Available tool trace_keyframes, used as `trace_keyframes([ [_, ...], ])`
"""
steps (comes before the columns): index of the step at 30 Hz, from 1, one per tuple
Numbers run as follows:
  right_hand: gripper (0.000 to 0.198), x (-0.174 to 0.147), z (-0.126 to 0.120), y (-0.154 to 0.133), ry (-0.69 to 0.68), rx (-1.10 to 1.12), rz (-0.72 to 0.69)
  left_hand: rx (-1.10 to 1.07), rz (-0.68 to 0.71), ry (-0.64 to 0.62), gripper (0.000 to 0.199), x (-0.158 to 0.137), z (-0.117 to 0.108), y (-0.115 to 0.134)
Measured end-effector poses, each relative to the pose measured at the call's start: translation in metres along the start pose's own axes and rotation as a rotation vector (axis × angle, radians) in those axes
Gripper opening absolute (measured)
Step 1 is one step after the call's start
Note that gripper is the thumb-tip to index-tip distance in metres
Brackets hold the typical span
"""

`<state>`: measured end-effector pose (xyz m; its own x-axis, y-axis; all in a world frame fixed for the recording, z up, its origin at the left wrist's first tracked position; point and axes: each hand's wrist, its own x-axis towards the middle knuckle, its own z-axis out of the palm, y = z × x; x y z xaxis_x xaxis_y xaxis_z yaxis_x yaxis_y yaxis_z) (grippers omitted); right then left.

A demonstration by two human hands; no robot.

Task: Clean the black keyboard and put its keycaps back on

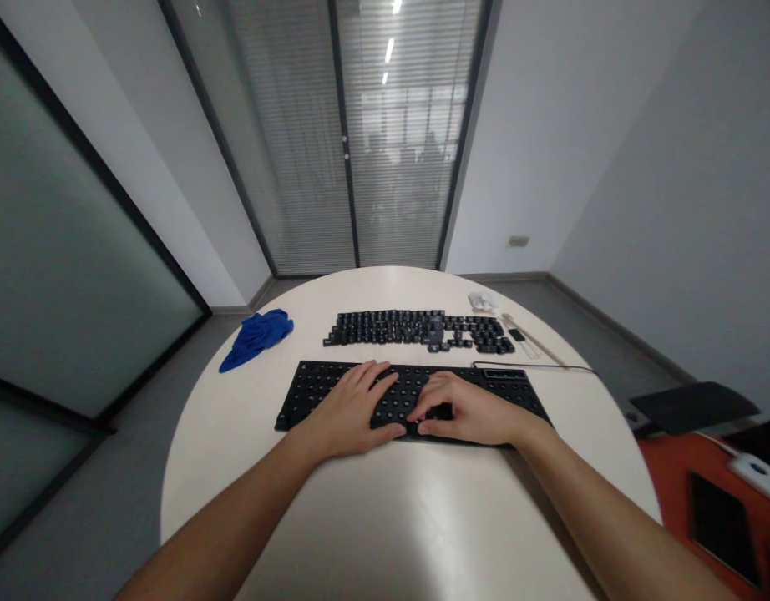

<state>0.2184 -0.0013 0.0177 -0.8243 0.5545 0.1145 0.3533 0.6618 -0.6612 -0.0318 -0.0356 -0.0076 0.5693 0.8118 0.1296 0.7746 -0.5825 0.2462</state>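
Observation:
A black keyboard [316,388] lies in front of me with most of its keycaps off, so rows of bare key posts show. My left hand [353,409] rests flat over its middle-left part, fingers spread, thumb along the front edge. Close by on the right, my right hand [466,409] is bent in a pinch at the front edge, thumb and index finger on a small black keycap [413,428]. Fingers partly cover that keycap. Behind the keyboard, loose black keycaps [385,327] are laid out in keyboard order on the round white table [372,517].
A crumpled blue cloth [257,335] lies at the left. At the back right are a clear plastic bag [483,301], a thin stick-like tool [535,340] and a small black piece [516,335]. The keyboard's cable [548,366] runs off right, near an orange chair [673,476] with a phone [723,526].

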Motion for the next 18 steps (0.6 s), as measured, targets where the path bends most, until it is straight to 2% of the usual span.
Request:
trace_keyframes([
  [12,0.017,0.0006,0.0015,0.0009,0.000,-0.043,-0.009,-0.014,0.000,0.003,0.077,0.0006,0.0015,-0.0005],
  [18,0.014,0.0029,0.0069,-0.0030,0.055,-0.099,-0.014,0.006,0.000,0.001,0.078,0.0012,0.0026,-0.0009],
])
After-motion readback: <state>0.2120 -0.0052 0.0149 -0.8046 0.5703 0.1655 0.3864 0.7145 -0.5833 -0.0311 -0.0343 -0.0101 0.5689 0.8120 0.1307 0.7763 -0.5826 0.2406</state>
